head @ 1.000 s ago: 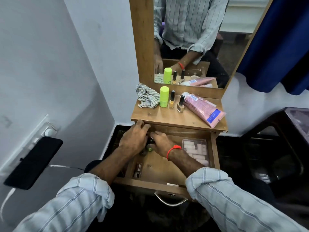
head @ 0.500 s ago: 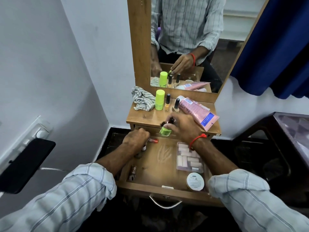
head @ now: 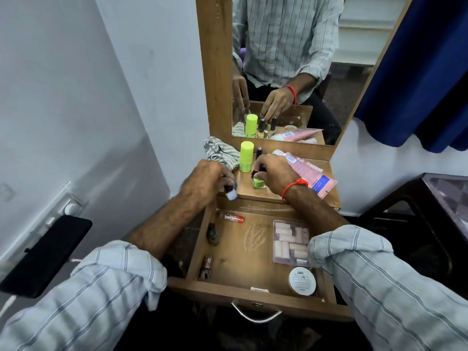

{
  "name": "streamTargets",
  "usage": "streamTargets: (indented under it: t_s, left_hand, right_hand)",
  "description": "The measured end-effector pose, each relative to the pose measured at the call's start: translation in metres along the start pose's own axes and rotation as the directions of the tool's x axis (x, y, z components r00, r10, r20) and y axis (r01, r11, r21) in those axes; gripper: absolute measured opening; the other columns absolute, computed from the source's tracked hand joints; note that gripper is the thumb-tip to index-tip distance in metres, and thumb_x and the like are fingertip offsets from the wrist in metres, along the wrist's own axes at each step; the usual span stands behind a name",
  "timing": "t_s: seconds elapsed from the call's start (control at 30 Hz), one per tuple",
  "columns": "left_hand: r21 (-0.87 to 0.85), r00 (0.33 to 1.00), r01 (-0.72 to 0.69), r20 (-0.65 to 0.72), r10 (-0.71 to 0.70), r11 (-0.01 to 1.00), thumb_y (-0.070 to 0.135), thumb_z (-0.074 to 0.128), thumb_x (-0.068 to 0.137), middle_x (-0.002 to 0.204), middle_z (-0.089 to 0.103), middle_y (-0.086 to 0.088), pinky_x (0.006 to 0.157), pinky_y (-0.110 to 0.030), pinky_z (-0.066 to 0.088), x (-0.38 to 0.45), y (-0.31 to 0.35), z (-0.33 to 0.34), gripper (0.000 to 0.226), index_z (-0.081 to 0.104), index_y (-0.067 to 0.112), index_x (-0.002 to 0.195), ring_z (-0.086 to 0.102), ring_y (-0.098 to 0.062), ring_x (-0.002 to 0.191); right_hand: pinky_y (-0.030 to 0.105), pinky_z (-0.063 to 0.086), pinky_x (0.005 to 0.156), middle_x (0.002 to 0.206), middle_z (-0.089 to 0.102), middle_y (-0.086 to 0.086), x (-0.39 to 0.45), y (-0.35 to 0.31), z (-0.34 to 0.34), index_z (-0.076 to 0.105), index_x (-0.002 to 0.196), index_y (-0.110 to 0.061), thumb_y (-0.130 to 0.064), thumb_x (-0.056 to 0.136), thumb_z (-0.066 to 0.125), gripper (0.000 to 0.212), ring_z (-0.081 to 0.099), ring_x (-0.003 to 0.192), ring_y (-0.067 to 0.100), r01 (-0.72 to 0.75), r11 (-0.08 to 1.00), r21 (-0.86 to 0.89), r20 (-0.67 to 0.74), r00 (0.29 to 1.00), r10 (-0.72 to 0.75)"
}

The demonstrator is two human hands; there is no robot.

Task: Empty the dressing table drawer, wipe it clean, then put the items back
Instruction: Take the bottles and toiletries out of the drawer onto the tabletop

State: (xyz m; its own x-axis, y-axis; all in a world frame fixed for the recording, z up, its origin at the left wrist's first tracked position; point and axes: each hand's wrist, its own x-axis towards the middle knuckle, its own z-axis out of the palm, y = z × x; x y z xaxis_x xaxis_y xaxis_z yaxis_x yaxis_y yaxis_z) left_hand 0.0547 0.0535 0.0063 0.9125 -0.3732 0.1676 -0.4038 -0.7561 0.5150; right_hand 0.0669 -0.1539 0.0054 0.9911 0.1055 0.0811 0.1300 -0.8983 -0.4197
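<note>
Head view: the dressing table (head: 278,192) with its mirror (head: 291,67) fills the centre, and the open drawer (head: 253,295) is pulled out toward 6 o'clock. In the drawer, a clear box of pale blocks (head: 290,240) lies at 3 o'clock, a round white-lidded jar (head: 302,280) at 5 o'clock, and a small red-capped tube (head: 231,217) at 11 o'clock. On the tabletop, a pink tube (head: 311,173) lies at 2 o'clock, a striped cloth (head: 220,153) at 10 o'clock, a lime stick (head: 246,156) beside it. The right hand (head: 274,174) has fingers curled round a green nail polish bottle (head: 258,183) standing on the tabletop. The left hand (head: 206,179) grips a small white-ended bottle (head: 231,193), possibly another polish, above the drawer's back left corner.
</note>
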Motion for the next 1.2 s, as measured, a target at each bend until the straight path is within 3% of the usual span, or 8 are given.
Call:
streamTargets:
  t_s: [0.1,0.23,0.43,0.63,0.83,1.0,1.1,1.2]
  left_hand:
    - [0.016,1.000,0.023,-0.020,-0.023,1.000,0.017,0.075,0.091,0.092,0.079,0.001,0.068,-0.002,0.042,0.024,0.008,-0.005,0.009,0.082,0.014,0.095,0.066,-0.005,0.080]
    - [0.087,0.996,0.057,0.071,-0.063,0.995,0.016,0.069,0.096,0.104,0.077,-0.003,0.073,-0.016,0.044,0.050,0.015,0.004,0.016,0.081,0.012,0.105,0.067,-0.016,0.093]
    - [0.172,0.995,0.043,0.084,-0.058,0.984,0.018,0.077,0.089,0.100,0.072,-0.002,0.080,-0.035,0.058,0.060,0.021,0.020,0.007,0.079,0.023,0.093,0.066,-0.020,0.092]
    - [0.191,0.991,-0.032,0.131,0.006,0.981,0.023,0.079,0.086,0.108,0.065,0.001,0.084,-0.040,0.057,0.059,0.021,0.021,0.016,0.075,0.030,0.100,0.061,-0.018,0.100]
    - [0.217,0.987,-0.049,0.162,0.014,0.975,0.026,0.076,0.090,0.137,0.052,-0.001,0.095,-0.038,0.052,0.050,0.013,0.019,0.033,0.073,0.031,0.122,0.051,-0.021,0.123]
    - [0.276,0.980,-0.055,0.198,-0.001,0.960,0.027,0.078,0.087,0.149,0.044,0.000,0.096,-0.039,0.051,0.044,0.014,0.014,0.038,0.072,0.035,0.124,0.045,-0.022,0.134]
    - [0.288,0.985,-0.026,0.173,-0.025,0.957,0.031,0.081,0.084,0.156,0.037,0.005,0.093,-0.043,0.050,0.038,0.019,0.008,0.039,0.071,0.040,0.121,0.047,-0.024,0.135]
    - [0.264,0.997,-0.011,0.074,-0.009,0.965,0.035,0.084,0.080,0.152,0.039,0.008,0.090,-0.046,0.052,0.020,0.020,-0.002,0.037,0.069,0.041,0.114,0.053,-0.024,0.127]
  right_hand:
    - [0.039,0.052,0.085,0.103,0.067,0.005,0.002,0.001,0.002,0.066,0.097,-0.018,-0.018,0.086,0.073,0.013,0.061,0.097,0.023,0.027,0.999,-0.023,-0.007,1.000,-0.027]
    - [0.040,0.050,0.092,0.116,0.063,0.007,0.000,0.002,0.006,0.063,0.111,-0.020,-0.020,0.086,0.074,0.027,0.059,0.107,0.025,0.057,0.998,-0.018,-0.030,0.998,-0.058]
    - [0.039,0.044,0.107,0.139,0.050,0.004,-0.009,0.007,0.013,0.053,0.132,-0.020,-0.016,0.087,0.072,0.049,0.049,0.129,0.021,0.110,0.994,0.013,-0.043,0.993,-0.109]
    - [0.046,0.051,0.101,0.144,0.037,0.004,-0.020,0.013,0.017,0.041,0.142,-0.026,-0.020,0.084,0.075,0.068,0.043,0.131,0.024,0.164,0.985,0.046,-0.179,0.972,-0.154]
    - [0.035,0.058,0.082,0.129,0.045,0.003,-0.036,0.012,0.021,0.050,0.134,-0.024,-0.026,0.092,0.064,0.045,0.052,0.113,0.016,0.237,0.967,0.093,-0.389,0.903,-0.184]
    - [0.024,0.054,0.076,0.122,0.046,0.005,-0.044,0.016,0.033,0.054,0.127,-0.020,-0.024,0.093,0.064,0.036,0.054,0.105,0.015,0.195,0.969,0.152,-0.365,0.922,-0.128]
    - [0.009,0.041,0.069,0.112,0.048,0.004,-0.051,0.016,0.038,0.056,0.116,-0.017,-0.022,0.093,0.064,0.024,0.050,0.096,0.009,0.207,0.963,0.170,-0.397,0.909,-0.125]
    - [0.016,0.043,0.063,0.094,0.048,-0.007,-0.062,0.018,0.043,0.058,0.104,-0.019,-0.024,0.096,0.061,0.010,0.048,0.080,0.007,0.284,0.943,0.175,-0.393,0.898,-0.198]
